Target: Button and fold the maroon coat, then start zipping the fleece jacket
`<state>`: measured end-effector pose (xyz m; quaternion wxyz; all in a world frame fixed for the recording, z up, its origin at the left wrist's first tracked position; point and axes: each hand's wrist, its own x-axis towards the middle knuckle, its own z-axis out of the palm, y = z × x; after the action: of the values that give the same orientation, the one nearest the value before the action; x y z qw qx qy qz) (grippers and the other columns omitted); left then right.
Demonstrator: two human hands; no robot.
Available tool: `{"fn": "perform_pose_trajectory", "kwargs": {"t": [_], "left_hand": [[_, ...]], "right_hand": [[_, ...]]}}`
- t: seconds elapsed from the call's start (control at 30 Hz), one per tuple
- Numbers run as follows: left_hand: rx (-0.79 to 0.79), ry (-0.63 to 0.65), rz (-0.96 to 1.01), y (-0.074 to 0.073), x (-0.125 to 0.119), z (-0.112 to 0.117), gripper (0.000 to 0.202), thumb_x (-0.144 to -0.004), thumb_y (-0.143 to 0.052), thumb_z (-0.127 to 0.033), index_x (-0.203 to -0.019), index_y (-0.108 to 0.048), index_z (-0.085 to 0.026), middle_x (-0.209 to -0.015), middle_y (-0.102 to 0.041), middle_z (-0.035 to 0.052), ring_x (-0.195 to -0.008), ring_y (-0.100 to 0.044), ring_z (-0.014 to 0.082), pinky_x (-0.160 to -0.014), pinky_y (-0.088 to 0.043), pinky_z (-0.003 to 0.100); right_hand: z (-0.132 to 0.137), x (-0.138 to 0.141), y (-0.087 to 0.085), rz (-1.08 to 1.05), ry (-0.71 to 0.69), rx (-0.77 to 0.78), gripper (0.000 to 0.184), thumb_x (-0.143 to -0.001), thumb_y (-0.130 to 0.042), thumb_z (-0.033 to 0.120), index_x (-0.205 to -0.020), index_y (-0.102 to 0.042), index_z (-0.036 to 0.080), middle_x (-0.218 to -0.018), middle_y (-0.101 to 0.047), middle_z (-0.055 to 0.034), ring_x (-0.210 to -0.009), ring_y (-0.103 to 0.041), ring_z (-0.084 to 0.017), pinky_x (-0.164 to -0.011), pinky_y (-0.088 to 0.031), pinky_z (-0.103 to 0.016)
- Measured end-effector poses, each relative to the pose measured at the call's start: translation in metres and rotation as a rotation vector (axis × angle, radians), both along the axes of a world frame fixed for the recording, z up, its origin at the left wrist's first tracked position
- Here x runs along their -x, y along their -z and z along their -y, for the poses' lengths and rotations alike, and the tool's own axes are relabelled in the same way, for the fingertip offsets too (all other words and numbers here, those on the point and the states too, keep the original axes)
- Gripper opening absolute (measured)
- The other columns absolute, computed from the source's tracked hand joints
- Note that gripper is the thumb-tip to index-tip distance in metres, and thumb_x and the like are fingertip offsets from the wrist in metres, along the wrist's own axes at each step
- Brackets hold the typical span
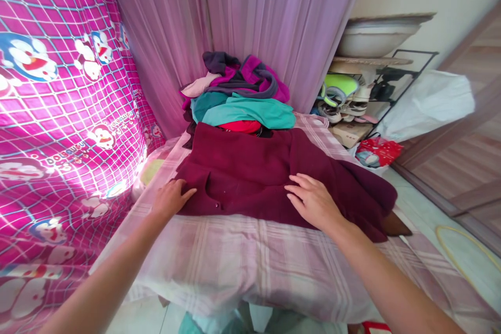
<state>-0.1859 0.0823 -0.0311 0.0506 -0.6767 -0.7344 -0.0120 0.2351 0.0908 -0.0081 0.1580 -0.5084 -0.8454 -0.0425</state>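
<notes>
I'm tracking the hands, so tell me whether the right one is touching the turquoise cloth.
No, the right hand rests on the maroon garment, while the turquoise cloth lies farther back.

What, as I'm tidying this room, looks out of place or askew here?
The heap of teal, purple and red cloth behind the spread maroon cloth garment looks untidy: its pieces lie crumpled over one another. I see nothing spilled or damaged.

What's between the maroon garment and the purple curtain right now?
In the head view, a heap of clothes separates the maroon garment from the purple curtain: a turquoise piece, red fabric below it, grey-and-magenta fabric on top.
</notes>
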Motion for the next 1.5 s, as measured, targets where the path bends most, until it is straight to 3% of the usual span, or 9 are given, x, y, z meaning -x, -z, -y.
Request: {"fn": "perform_pose_trajectory", "kwargs": {"t": [0.23,0.43,0.6,0.73,0.9,1.1,1.23,1.33,1.5], "left_hand": [[0.124,-0.045,0.06,-0.003,-0.002,-0.021,0.037,-0.09,-0.045,-0.046,-0.096,-0.071,-0.02,-0.101,-0.075,0.0126,-0.097,-0.069,0.031,-0.074,-0.052,0.037],[0.081,-0.048,0.171,0.007,0.003,-0.018,0.042,-0.094,-0.038,-0.039,-0.114,-0.07,-0.021,-0.109,-0.075,0.0096,-0.1,-0.069,0.028,-0.08,-0.053,0.036],[-0.011,-0.082,0.437,0.016,0.009,-0.013,0.042,-0.091,-0.04,-0.037,-0.116,-0.069,-0.019,-0.109,-0.075,0.0077,-0.104,-0.068,0.0256,-0.088,-0.051,0.033],[-0.061,-0.068,0.511,0.015,0.011,-0.013,0.043,-0.091,-0.04,-0.039,-0.115,-0.069,-0.019,-0.108,-0.075,0.0086,-0.102,-0.068,0.0264,-0.088,-0.051,0.035],[-0.096,0.004,0.531,0.009,0.012,-0.016,0.041,-0.089,-0.043,-0.04,-0.115,-0.069,-0.021,-0.109,-0.075,0.0066,-0.102,-0.068,0.0259,-0.09,-0.051,0.035],[-0.085,0.003,0.482,0.005,0.009,-0.014,0.044,-0.09,-0.04,-0.041,-0.114,-0.069,-0.019,-0.107,-0.076,0.0083,-0.1,-0.069,0.0269,-0.087,-0.051,0.036],[-0.023,-0.071,0.365,-0.007,-0.001,-0.011,0.043,-0.093,-0.038,-0.042,-0.115,-0.068,-0.021,-0.106,-0.075,0.0088,-0.1,-0.069,0.0273,-0.083,-0.051,0.034],[0.007,-0.082,0.284,-0.02,-0.012,-0.012,0.044,-0.095,-0.035,-0.045,-0.114,-0.068,-0.022,-0.105,-0.075,0.0094,-0.099,-0.069,0.0288,-0.081,-0.051,0.035],[-0.015,-0.124,0.17,-0.028,-0.02,-0.018,0.046,-0.097,-0.03,-0.042,-0.114,-0.067,-0.021,-0.104,-0.075,0.0109,-0.097,-0.069,0.0298,-0.079,-0.051,0.037]], "right_hand": [[-0.02,0.081,0.005,-0.082,-0.182,-0.004,0.029,-0.092,-0.052,0.024,-0.108,-0.076,0.022,-0.137,-0.06,-0.0109,-0.135,-0.044,-0.031,-0.109,-0.038,-0.051],[-0.034,0.152,0.005,-0.116,-0.253,0.021,0.023,-0.09,-0.058,0.024,-0.103,-0.077,0.025,-0.147,-0.051,-0.0094,-0.142,-0.033,-0.032,-0.112,-0.03,-0.056],[-0.037,0.209,0.01,-0.115,-0.256,0.067,0.022,-0.093,-0.057,0.03,-0.094,-0.078,0.024,-0.155,-0.041,-0.0084,-0.148,-0.021,-0.031,-0.116,-0.016,-0.057],[-0.038,0.231,0.01,-0.058,-0.2,0.147,0.028,-0.094,-0.056,0.037,-0.097,-0.079,0.021,-0.159,-0.033,-0.0103,-0.15,-0.013,-0.032,-0.118,-0.01,-0.059],[-0.043,0.244,0.014,-0.031,-0.136,0.273,0.039,-0.088,-0.06,0.053,-0.102,-0.078,0.021,-0.161,-0.03,-0.0112,-0.151,-0.008,-0.034,-0.117,-0.008,-0.061],[-0.037,0.253,0.015,-0.174,-0.067,0.3,0.023,-0.084,-0.061,0.029,-0.098,-0.077,0.02,-0.154,-0.042,-0.0103,-0.149,-0.015,-0.034,-0.116,-0.012,-0.061],[-0.032,0.228,0.008,-0.324,-0.112,0.165,0.011,-0.079,-0.065,0.026,-0.076,-0.074,0.021,-0.151,-0.046,-0.0067,-0.147,-0.02,-0.031,-0.117,-0.015,-0.056],[-0.033,0.2,0.006,-0.428,-0.082,0.156,0.009,-0.077,-0.065,0.022,-0.07,-0.069,0.021,-0.14,-0.057,-0.0085,-0.138,-0.038,-0.029,-0.112,-0.029,-0.048],[-0.04,0.149,0.007,-0.592,0.018,0.131,0.006,-0.078,-0.057,0.024,-0.074,-0.061,0.022,-0.09,-0.072,-0.0044,-0.085,-0.064,-0.02,-0.081,-0.047,-0.032]]}}
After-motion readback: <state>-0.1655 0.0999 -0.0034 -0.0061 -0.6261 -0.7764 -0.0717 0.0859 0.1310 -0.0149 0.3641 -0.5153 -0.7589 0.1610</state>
